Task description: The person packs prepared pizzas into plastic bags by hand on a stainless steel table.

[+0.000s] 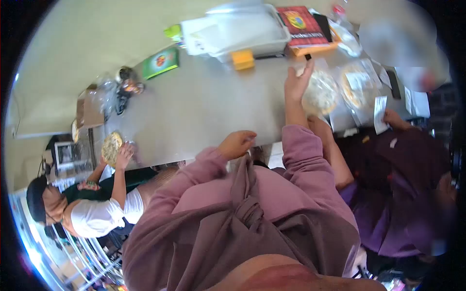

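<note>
My right hand [297, 86] reaches over the metal table with its fingers apart and nothing seen in it. Beside it lies a round pizza [321, 92] with a pale topping, apparently wrapped in clear plastic. My left hand [238, 144] hovers at the table's near edge, fingers loosely extended and seemingly holding nothing. Another wrapped pizza [354, 85] with a white label lies further right. Under my right forearm, a co-worker's arm [323, 131] extends toward the nearer pizza. That person's other hand [395, 119] holds a white paper strip [380, 114].
At left, another person's hands [124, 155] hold an unwrapped pizza [112, 145]. Along the back of the table [208, 106] are a green packet [161, 63], a yellow block [242, 59], a white tub [272, 39] and a red box [303, 26]. A black device [393, 85] lies at right.
</note>
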Tool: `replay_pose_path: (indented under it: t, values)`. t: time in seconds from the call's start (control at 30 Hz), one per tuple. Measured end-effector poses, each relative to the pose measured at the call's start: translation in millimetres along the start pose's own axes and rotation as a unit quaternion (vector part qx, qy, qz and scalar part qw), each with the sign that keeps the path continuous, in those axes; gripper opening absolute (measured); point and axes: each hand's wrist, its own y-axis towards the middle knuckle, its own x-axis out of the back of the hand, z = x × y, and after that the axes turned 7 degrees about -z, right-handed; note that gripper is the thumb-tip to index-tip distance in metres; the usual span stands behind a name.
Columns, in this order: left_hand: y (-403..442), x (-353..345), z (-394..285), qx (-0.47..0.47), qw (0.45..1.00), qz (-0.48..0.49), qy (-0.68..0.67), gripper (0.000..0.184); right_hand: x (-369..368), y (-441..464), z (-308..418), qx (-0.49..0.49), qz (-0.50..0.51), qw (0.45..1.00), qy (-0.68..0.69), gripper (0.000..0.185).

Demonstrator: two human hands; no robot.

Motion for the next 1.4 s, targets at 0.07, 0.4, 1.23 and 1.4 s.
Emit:
replay_pose_path:
  t: [0.07,0.4,1.23,1.4]
  values:
    - [-24.4,19.3,24.4,0.046,0.995,-0.069,-0.054,0.031,-38.3,-5.8,-10.2,0.048,0.075,0.995,-0.034,0.065]
    - [-186.0,48.4,109.7,0.25,0.865,-0.402,-0.166,0.03,-241.8,35.4,-70.8,0.12,0.301,0.874,-0.361,0.061]
    - [-236.0,131.8,-11.4,0.011,0.906,-0.329,0.267,0.032,-113.3,-206.2,222.1,0.216,0.919,0.325,-0.054,0.017]
    - [-272.4,130.6,18.6,0.051,0.926,-0.372,0.045,0.011,-107.1,-219.4,240.7,-0.086,0.918,0.386,-0.018,0.039]
